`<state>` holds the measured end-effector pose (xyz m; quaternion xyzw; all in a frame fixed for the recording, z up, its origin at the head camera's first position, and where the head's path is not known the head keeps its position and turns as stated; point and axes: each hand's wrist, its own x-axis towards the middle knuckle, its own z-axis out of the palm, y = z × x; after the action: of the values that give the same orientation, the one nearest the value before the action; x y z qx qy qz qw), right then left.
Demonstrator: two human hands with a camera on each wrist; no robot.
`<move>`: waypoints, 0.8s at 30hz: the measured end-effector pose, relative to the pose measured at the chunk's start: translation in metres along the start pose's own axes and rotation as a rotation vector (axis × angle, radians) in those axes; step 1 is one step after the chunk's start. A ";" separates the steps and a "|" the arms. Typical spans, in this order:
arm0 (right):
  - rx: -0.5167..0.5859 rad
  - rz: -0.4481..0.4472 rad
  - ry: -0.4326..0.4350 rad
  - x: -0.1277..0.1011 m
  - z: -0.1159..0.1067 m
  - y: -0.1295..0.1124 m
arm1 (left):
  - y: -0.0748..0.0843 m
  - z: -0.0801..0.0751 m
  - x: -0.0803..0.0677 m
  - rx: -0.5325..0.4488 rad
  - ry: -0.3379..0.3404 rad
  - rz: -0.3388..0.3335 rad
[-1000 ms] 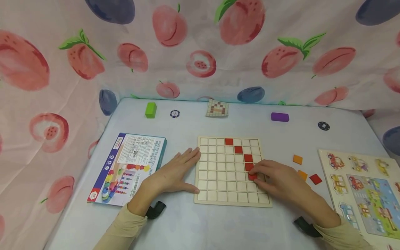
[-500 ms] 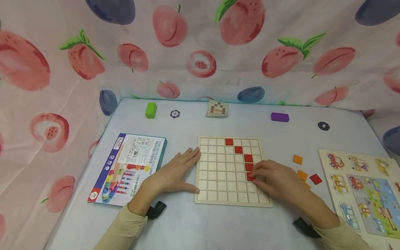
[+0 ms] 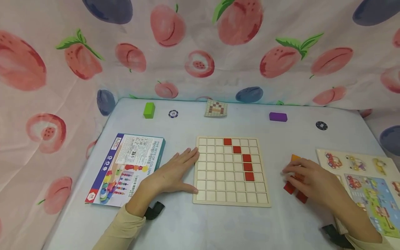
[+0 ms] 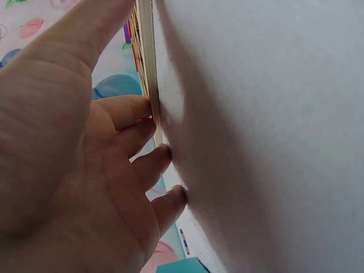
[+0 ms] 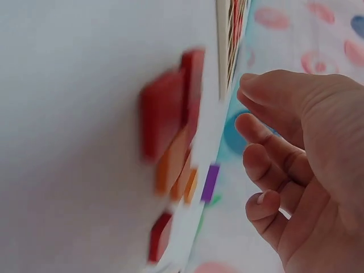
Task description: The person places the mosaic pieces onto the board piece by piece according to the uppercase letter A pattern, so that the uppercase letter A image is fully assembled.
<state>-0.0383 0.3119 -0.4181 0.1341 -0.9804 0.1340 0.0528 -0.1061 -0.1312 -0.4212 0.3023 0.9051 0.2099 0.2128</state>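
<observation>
A wooden grid board (image 3: 215,177) lies flat on the table, with a stepped line of several red square tiles (image 3: 249,176) in its right half. My left hand (image 3: 173,173) rests along the board's left edge, fingers and thumb spread; in the left wrist view the fingertips touch table and board rim. To the right of the board, my right hand (image 3: 315,180) hovers over loose red tiles (image 3: 301,197) and orange tiles (image 3: 295,157), partly hiding them. In the right wrist view its fingers are loosely bent, holding nothing, apart from the red tiles (image 5: 162,111).
A printed box (image 3: 131,170) lies at left, a vehicle picture puzzle (image 3: 372,184) at right. Along the back are a green block (image 3: 149,110), a patterned card (image 3: 215,108), a purple block (image 3: 278,117) and two round chips (image 3: 173,114). Fruit-print cloth (image 3: 200,41) hangs behind.
My right hand has let go of the lowest red tile, which lies in its board square, and has moved right over the loose tiles. The left hand has stayed at the board's edge.
</observation>
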 end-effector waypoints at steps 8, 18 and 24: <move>-0.015 0.251 -0.100 -0.019 -0.004 0.029 | 0.000 -0.001 -0.001 -0.001 0.002 0.000; -0.063 0.440 -0.236 -0.022 -0.009 0.053 | -0.001 0.000 -0.001 -0.001 0.004 0.004; -0.034 0.359 -0.220 -0.024 -0.010 0.053 | -0.001 0.001 0.000 -0.002 0.007 0.009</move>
<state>-0.0290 0.3698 -0.4254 -0.0297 -0.9906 0.1091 -0.0770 -0.1059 -0.1322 -0.4222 0.3055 0.9042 0.2128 0.2092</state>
